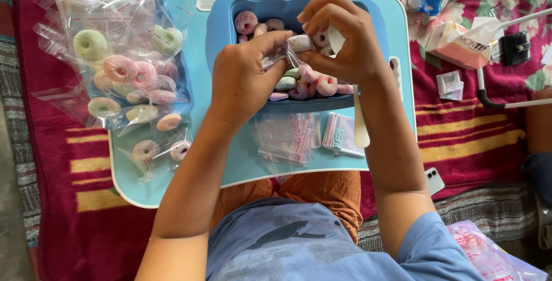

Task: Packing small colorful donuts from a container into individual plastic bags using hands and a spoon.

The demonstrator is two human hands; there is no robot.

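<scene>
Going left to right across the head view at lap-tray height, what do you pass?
Pile of bagged sugared rings → left hand → right hand → white scoop handle → pink-and-white carton → small black object.

Small clear bag (282, 56) mostly hidden behind both hands. Blue tray's (221, 28) middle covered by them. Pink packet (489, 255) cut off at bottom-right edge. Phone (434, 180) half hidden behind forearm.
</scene>
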